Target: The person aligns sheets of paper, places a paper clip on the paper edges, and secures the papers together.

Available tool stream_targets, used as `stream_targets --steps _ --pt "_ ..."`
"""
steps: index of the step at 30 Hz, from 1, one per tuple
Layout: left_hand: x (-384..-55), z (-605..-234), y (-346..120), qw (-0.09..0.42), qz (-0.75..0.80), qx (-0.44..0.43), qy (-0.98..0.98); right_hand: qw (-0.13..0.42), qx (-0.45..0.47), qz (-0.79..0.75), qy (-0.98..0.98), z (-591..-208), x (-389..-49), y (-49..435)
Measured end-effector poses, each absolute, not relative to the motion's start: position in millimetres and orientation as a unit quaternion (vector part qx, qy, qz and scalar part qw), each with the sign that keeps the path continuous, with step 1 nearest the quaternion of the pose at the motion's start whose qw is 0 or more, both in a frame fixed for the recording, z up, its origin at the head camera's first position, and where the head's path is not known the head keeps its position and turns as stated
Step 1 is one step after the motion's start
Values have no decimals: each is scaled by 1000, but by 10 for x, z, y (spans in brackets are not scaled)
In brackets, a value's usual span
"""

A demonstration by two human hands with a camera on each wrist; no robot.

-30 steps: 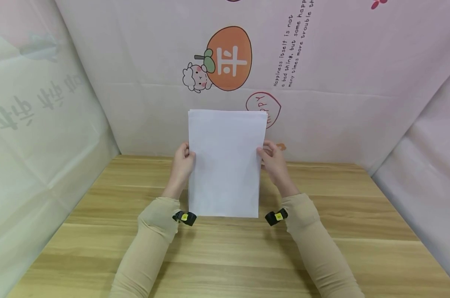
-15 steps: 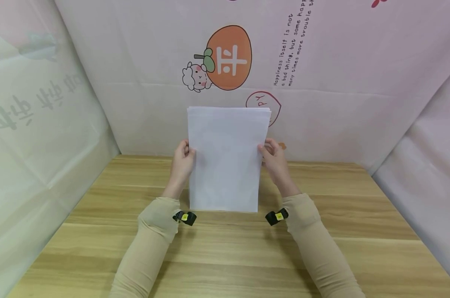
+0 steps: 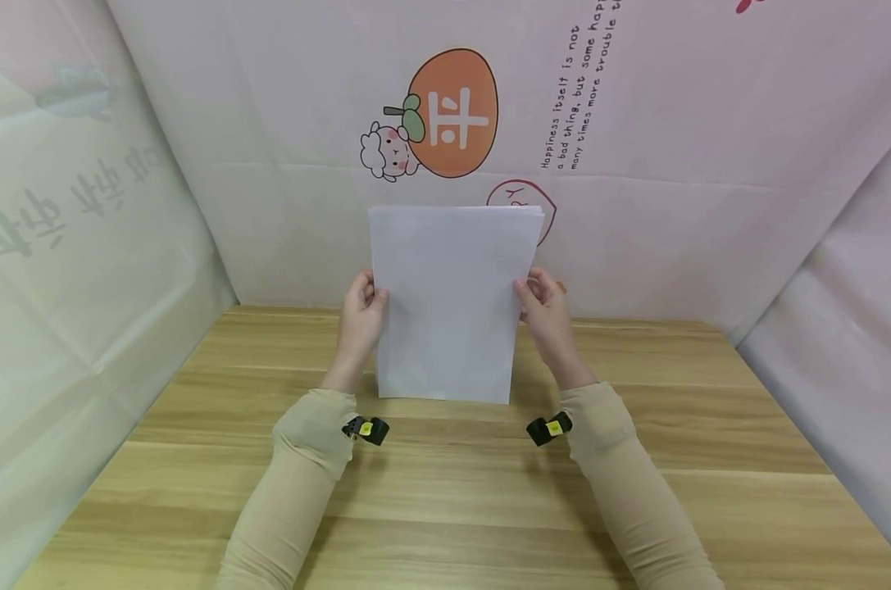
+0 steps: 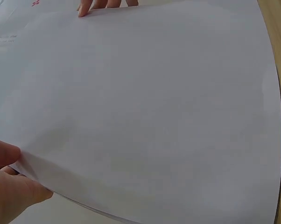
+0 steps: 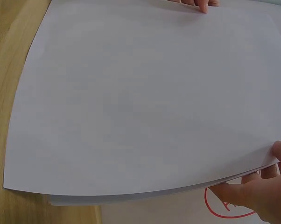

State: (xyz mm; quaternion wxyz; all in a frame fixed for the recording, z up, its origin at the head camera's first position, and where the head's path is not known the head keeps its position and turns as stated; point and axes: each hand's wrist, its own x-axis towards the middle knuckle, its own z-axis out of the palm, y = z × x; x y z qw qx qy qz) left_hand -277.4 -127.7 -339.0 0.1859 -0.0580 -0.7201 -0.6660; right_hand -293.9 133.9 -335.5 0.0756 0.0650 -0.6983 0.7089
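A stack of white paper (image 3: 448, 311) is held up in front of the person, its blank face toward the head camera. The left hand (image 3: 360, 319) pinches its left edge, thumb on the front and fingers behind. On the opposite edge the right hand (image 3: 548, 319) grips it the same way. Several sheet edges show slightly out of line at the top right corner. In the left wrist view the paper (image 4: 150, 102) fills most of the picture, with the left thumb (image 4: 3, 151) on its face. The right wrist view shows a second layer below the top sheet (image 5: 131, 102).
Below the paper spreads a wooden table (image 3: 445, 508). Behind it hangs a white printed cloth (image 3: 290, 221) with an orange fruit picture (image 3: 456, 156), and cloth walls stand at both sides. A black wrist camera (image 3: 367, 430) sits on the left sleeve, another (image 3: 548, 428) on the right.
The paper has tilted: its lower edge has risen, and its top edge has moved up and looks wider. Both hands have shifted slightly upward, keeping hold of it.
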Motion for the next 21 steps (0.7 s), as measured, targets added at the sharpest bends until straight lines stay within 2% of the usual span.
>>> stream_targets --steps 21 --pt "-2740 -3396 -1301 210 -688 -108 -686 121 131 730 -660 -3378 -2929 1348"
